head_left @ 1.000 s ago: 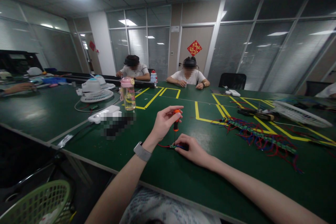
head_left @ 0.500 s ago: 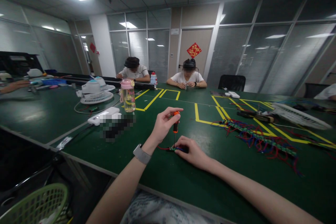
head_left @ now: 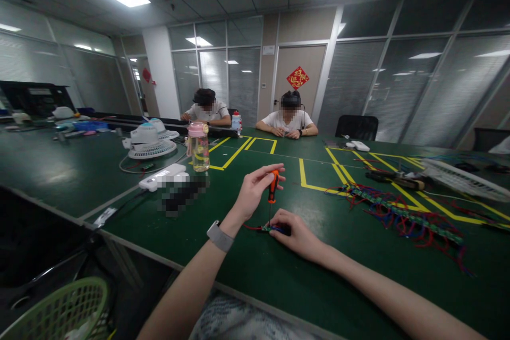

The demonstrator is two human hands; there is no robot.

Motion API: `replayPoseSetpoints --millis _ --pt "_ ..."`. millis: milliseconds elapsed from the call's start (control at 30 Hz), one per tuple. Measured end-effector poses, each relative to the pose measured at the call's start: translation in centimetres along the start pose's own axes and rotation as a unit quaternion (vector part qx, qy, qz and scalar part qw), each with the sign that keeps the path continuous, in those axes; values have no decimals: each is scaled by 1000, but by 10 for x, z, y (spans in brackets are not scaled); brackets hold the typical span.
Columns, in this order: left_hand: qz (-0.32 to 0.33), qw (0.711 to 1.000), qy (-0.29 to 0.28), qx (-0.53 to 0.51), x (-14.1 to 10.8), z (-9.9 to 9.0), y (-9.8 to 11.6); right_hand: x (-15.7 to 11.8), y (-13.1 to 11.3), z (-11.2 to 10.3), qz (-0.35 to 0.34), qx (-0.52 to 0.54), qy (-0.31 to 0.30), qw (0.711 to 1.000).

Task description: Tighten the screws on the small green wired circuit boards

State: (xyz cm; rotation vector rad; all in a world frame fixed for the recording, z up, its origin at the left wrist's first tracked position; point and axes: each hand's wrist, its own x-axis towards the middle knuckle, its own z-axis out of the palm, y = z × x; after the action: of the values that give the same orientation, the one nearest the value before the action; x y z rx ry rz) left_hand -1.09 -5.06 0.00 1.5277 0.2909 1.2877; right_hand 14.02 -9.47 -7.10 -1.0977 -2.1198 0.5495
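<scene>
My left hand (head_left: pixel 255 190), with a grey-banded watch on the wrist, is closed round the handle of an orange and black screwdriver (head_left: pixel 273 187). The screwdriver stands nearly upright, its thin shaft reaching down to a small green circuit board (head_left: pixel 264 229) on the table. My right hand (head_left: pixel 294 231) rests on the tabletop and pinches the board's right end between thumb and fingers. A red wire runs out of the board to the left, and blue wire shows under my right fingers. The exact spot where the tip meets the board is too small to make out.
A row of wired circuit boards (head_left: pixel 402 212) lies to the right on the green table (head_left: pixel 235 292). Leftward are a pink-lidded bottle (head_left: pixel 198 149), a white power strip (head_left: pixel 163 176) and white fan parts (head_left: pixel 151 143). Two people sit opposite. A green basket (head_left: pixel 59 308) stands below the table edge.
The view has shifted slightly. My left hand's fingers have turned about the screwdriver handle, which now leans a little. My right hand still holds the circuit board.
</scene>
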Motion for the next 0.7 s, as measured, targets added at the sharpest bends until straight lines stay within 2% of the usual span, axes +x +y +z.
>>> replayPoseSetpoints --millis 100,233,433,600,700 --pt "-5 1000 2 -8 0 0 -2 1 -1 0 3 -4 -1 1000" --pt "13 998 25 56 0 -2 -3 0 0 -1 -1 -2 -1 1000" --pt "-7 1000 -2 -10 0 0 -1 0 1 0 0 8 0 1000" --pt "20 997 37 70 0 -1 0 0 1 0 2 9 3 1000" --pt "8 1000 17 17 0 -1 1 0 1 0 -2 8 5 1000"
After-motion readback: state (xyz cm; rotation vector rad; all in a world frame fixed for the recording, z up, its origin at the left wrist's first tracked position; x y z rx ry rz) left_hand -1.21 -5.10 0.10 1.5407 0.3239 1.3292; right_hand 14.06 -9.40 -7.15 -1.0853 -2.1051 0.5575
